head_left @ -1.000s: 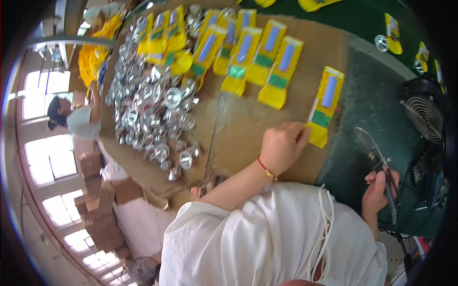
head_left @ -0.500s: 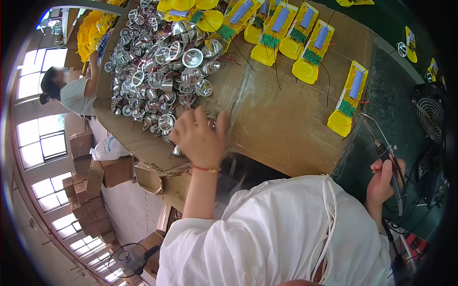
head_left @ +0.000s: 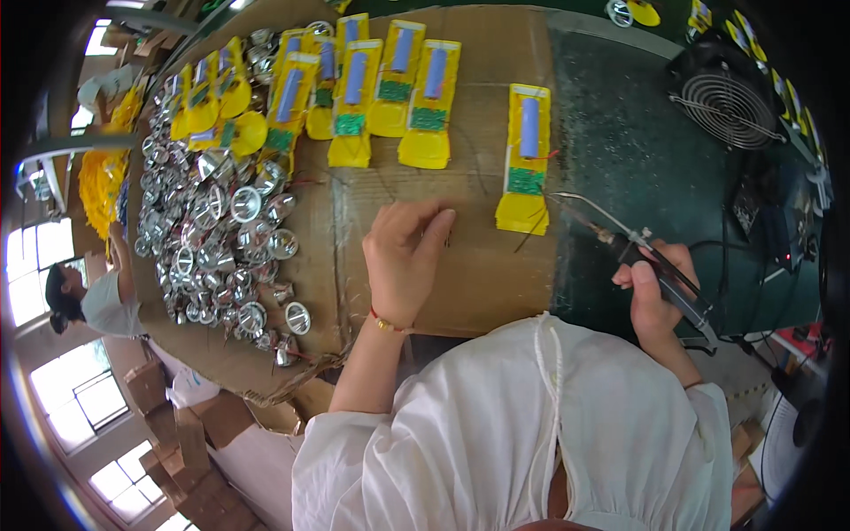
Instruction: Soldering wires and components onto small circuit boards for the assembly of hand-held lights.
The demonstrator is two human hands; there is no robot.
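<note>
My left hand (head_left: 400, 261) hovers over the cardboard (head_left: 469, 292) with its fingers curled toward the thumb. Whatever it may hold is hidden behind the fingers. In my right hand (head_left: 657, 292) is a soldering iron (head_left: 624, 246) with a thin curved metal tube alongside. Its tip points left, close to a single yellow plastic housing (head_left: 511, 212). That housing carries a blue-purple cylindrical battery (head_left: 529, 128), a green circuit board (head_left: 526, 180) and thin wires. A heap of shiny silver reflector cups (head_left: 217, 239) lies left of my left hand.
Several more yellow housings (head_left: 428, 150) with batteries and boards lie in a row at the far side. A fan with a wire guard (head_left: 728, 111) stands at the far right on the dark green tabletop (head_left: 611, 106). Another person (head_left: 111, 305) is at the left, by yellow material (head_left: 102, 190).
My left hand has come away from the reflector heap to the right, over bare cardboard. The view has turned rightward. My right hand still grips the soldering iron, its tip near the single housing.
</note>
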